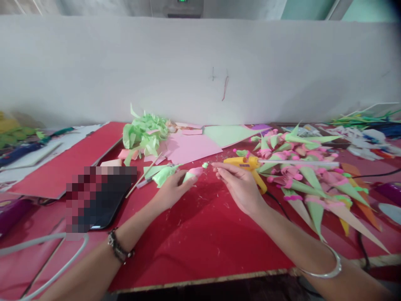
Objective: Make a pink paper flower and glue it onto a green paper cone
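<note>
My left hand [171, 190] is closed on a small paper flower [194, 172], pale green with a pink end pointing right. Just beyond that end is a tiny green-and-white piece [205, 165]; I cannot tell whether it touches the flower. To the right, my right hand [239, 184] has thumb and fingers pinched together, and whatever is between them is too small to make out. A yellow glue gun [239, 161] with a clear glue stick out of its back lies just behind that hand. Crumpled green paper [163, 176] is beside my left fingers.
Finished pink-and-green paper cones [313, 179] are heaped at right. Pink sheets [191, 148] and green paper strips [145, 131] lie at the back. A phone [114, 200] and a thin stick [142, 175] are at left, near a white cable [77, 255]. A grey partition [175, 62] stands behind.
</note>
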The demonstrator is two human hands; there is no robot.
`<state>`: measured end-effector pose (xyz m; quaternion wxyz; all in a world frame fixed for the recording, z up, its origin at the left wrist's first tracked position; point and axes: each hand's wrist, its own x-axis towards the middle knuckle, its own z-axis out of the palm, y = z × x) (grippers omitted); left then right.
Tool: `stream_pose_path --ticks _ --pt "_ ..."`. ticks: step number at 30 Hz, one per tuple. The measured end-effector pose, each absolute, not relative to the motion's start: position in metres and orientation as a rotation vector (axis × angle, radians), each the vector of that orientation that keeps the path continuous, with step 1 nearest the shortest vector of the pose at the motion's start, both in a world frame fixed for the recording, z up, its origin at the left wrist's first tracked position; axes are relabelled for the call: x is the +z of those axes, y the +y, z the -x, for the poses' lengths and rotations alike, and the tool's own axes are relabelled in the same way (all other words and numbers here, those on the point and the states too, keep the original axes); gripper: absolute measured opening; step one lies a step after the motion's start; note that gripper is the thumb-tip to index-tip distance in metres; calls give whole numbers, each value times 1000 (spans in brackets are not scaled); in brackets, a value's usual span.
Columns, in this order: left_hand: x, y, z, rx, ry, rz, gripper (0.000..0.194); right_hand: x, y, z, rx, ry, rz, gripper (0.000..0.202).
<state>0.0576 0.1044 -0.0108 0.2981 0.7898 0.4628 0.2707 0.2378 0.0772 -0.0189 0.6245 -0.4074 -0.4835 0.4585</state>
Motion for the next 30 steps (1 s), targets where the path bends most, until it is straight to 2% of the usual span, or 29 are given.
stream_pose_path --ticks 7,11,15,23,30 --pt "-15 96 -67 778 974 -1691 29 -13 73 -235 1032 -1176 965 12" --pt "-16 91 -70 767 904 -1681 26 -8 67 -232 788 -1427 980 4" --pt "-19 88 -73 769 778 -1690 28 -7 64 -230 620 -1577 957 7" --pt "-17 81 -76 796 728 -1665 36 -10 64 -231 571 -1621 953 14" --pt "-18 82 -75 852 781 -1763 41 -11 66 -228 709 -1529 934 5"
